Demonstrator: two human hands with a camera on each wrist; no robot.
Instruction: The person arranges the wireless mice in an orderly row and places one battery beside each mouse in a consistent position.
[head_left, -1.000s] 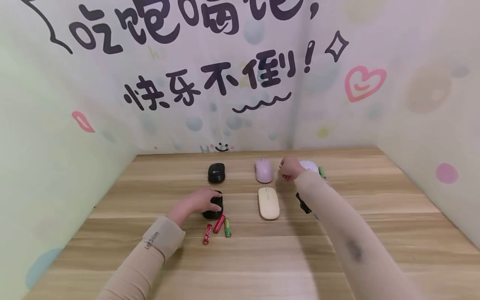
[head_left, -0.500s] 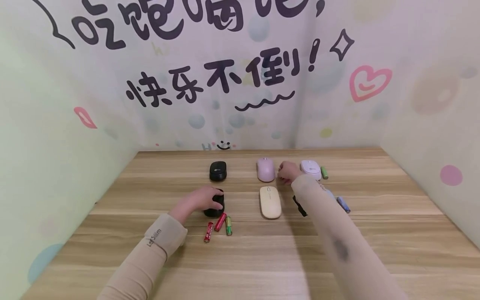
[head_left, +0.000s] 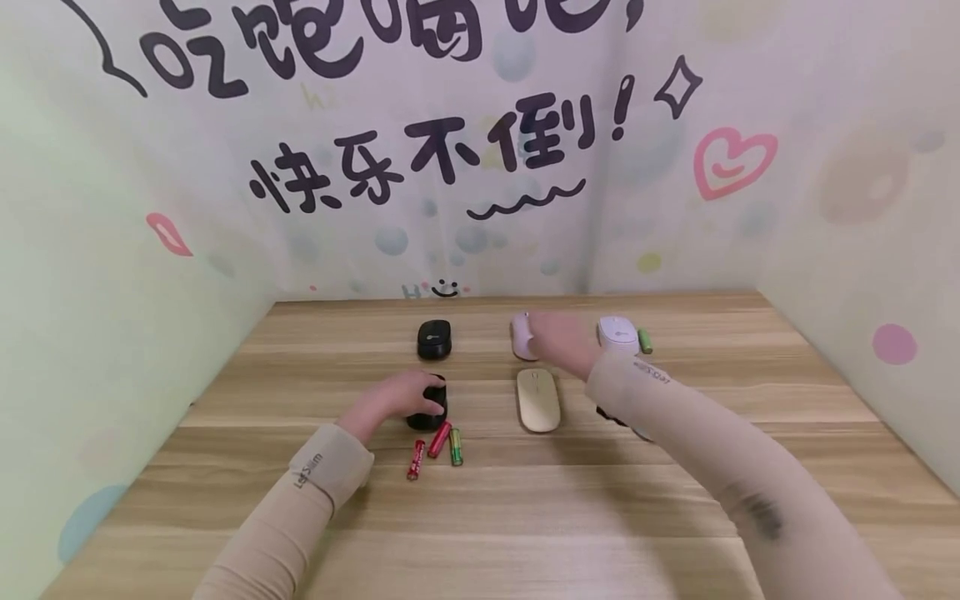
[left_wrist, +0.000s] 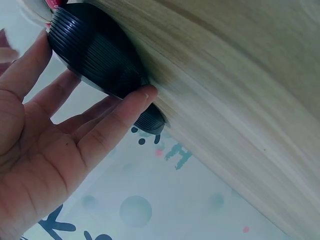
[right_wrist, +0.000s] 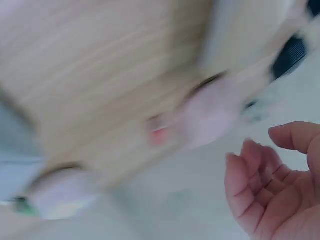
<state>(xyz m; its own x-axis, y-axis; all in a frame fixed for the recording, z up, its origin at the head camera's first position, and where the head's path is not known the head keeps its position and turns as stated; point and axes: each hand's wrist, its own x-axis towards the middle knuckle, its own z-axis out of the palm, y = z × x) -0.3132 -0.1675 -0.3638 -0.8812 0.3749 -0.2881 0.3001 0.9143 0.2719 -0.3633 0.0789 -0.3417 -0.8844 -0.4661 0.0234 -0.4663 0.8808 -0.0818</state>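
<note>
My left hand (head_left: pixel 401 393) grips a black computer mouse (head_left: pixel 426 421) on the table. In the left wrist view its thumb and fingertips press the sides of this ribbed black mouse (left_wrist: pixel 95 50). My right hand (head_left: pixel 566 337), blurred, passes over the lilac mouse (head_left: pixel 520 342) and hides part of it. The right wrist view shows that hand with loosely bent fingers (right_wrist: pixel 237 175) and nothing between them. There, a small battery with a red end (right_wrist: pixel 158 134) lies beside the blurred lilac mouse (right_wrist: pixel 210 117).
Two red batteries (head_left: pixel 440 440) and a green one (head_left: pixel 457 447) lie before the left mouse. A cream mouse (head_left: pixel 538 402), another black mouse (head_left: pixel 434 338) and a white mouse (head_left: pixel 618 332) with a green battery (head_left: pixel 646 341) stand around. A dark thing (head_left: pixel 609 415) shows beside the right sleeve.
My right hand has left the spot right of the lilac mouse and moved left over it, its fingers now loose. The left hand stays on the black mouse.
</note>
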